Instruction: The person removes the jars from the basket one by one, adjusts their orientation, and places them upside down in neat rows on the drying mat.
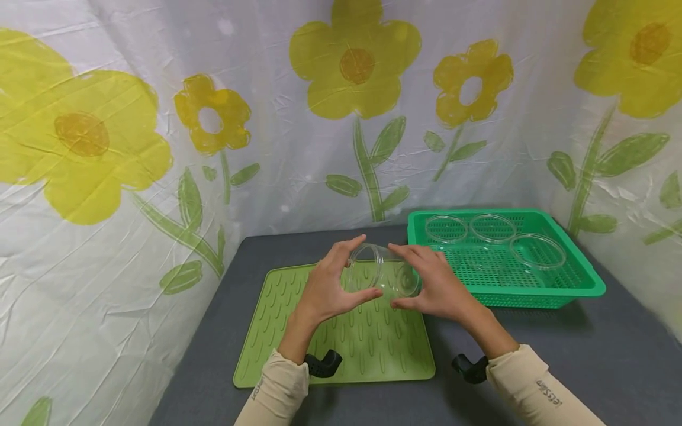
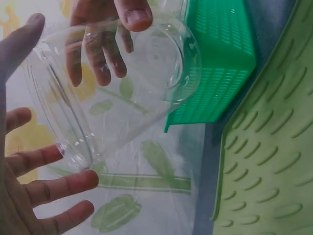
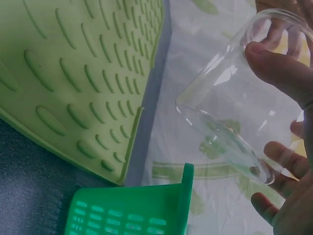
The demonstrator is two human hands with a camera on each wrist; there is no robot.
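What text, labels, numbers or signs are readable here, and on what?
Right sleeve: dark lettering, perhaps "Less"; rest too blurred.
Left sleeve: dark lettering, too small to read.
None seen on the clear jar, green basket or mat.

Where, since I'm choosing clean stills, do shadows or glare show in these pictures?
Head view: a soft shadow beneath the green basket on the dark table, faint shine on the flowered curtain; right wrist view: bright white glints on the clear container; left wrist view: thinner glints along its rim, and a duller picture overall.
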